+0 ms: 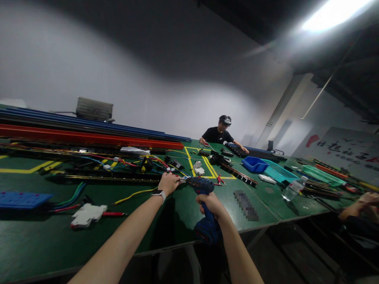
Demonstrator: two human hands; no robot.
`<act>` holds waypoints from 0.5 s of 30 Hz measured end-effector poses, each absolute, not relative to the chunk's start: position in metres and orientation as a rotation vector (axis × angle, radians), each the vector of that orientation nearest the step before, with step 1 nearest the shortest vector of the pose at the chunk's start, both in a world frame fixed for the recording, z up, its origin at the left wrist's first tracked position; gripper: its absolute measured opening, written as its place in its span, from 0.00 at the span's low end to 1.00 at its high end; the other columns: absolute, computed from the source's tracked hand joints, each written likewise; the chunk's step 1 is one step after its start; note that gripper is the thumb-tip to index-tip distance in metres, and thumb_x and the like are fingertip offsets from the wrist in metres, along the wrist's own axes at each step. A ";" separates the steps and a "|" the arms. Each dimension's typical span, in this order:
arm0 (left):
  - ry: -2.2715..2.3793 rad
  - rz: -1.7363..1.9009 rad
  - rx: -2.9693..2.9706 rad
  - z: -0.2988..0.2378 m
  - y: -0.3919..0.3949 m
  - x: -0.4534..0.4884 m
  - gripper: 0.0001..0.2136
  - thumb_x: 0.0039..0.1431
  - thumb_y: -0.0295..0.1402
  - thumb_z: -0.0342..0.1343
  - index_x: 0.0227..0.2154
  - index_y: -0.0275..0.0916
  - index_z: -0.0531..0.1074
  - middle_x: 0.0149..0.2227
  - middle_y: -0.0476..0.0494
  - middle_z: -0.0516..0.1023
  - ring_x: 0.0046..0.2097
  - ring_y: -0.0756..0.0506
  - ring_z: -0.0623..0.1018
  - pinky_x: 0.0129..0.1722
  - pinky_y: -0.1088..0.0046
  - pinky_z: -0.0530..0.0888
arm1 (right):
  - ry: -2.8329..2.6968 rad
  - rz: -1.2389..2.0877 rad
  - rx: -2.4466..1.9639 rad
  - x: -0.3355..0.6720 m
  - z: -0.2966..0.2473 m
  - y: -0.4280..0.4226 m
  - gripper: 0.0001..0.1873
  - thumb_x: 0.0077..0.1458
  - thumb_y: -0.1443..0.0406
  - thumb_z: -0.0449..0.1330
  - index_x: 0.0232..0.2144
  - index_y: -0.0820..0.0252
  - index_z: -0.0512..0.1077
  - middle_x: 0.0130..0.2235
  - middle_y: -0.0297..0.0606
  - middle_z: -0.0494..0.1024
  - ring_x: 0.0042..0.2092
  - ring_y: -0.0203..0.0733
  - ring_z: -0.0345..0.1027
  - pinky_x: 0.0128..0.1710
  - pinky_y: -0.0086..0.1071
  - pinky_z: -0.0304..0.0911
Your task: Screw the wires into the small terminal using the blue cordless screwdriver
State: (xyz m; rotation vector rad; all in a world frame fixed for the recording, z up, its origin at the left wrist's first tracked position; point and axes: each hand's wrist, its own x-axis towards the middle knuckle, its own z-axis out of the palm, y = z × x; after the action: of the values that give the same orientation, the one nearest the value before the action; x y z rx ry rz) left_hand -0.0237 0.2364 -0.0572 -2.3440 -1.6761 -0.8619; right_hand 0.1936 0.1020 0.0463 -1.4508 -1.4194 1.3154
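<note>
My right hand (pixel 211 202) is wrapped round the handle of a blue cordless drill (pixel 201 184), whose nose points left. Just ahead of the drill's tip, my left hand (pixel 169 182) is closed at the right end of a long black strip (pixel 112 178); what its fingers pinch is too small to name. A pale watch (pixel 160 194) sits on my left wrist. Close by lies a yellow wire (pixel 134 194). A white circuit breaker (pixel 89 215) with a red-handled piece stands nearer on the left, and another white breaker (pixel 199 168) lies beyond the drill.
Across the green table (pixel 180 221) sits a person (pixel 219 132). Blue bin (pixel 254 164), teal tray (pixel 278 170) and water bottle (pixel 294 188) stand right. Orange trunking (pixel 89 136) runs along the far left. Another person's hands (pixel 361 205) show at the right edge.
</note>
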 end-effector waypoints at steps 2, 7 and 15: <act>-1.684 -0.863 -2.342 -0.057 0.236 -0.024 0.16 0.63 0.48 0.50 0.36 0.48 0.80 0.38 0.40 0.82 0.47 0.39 0.72 0.47 0.60 0.58 | -1.426 1.317 -1.451 0.194 0.046 0.103 0.06 0.40 0.67 0.59 0.23 0.59 0.63 0.16 0.26 0.63 0.15 0.32 0.60 0.14 0.26 0.52; -1.661 -0.876 -2.344 -0.058 0.236 -0.023 0.16 0.64 0.48 0.49 0.36 0.48 0.79 0.39 0.40 0.82 0.47 0.39 0.72 0.47 0.59 0.57 | -1.425 1.313 -1.434 0.194 0.044 0.104 0.07 0.40 0.67 0.60 0.23 0.59 0.63 0.17 0.27 0.64 0.15 0.32 0.59 0.14 0.26 0.52; -1.677 -0.873 -2.336 -0.058 0.236 -0.023 0.16 0.64 0.47 0.49 0.36 0.48 0.80 0.39 0.40 0.82 0.48 0.38 0.72 0.48 0.59 0.58 | -1.426 1.329 -1.445 0.195 0.042 0.106 0.06 0.40 0.66 0.59 0.22 0.59 0.63 0.15 0.26 0.63 0.15 0.32 0.59 0.14 0.26 0.51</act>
State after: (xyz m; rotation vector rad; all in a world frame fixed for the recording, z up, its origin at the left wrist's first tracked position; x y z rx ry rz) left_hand -0.0228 0.2355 -0.0576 -2.3358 -1.6773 -0.8726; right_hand 0.1953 0.1056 0.0417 -1.4446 -1.4262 1.3287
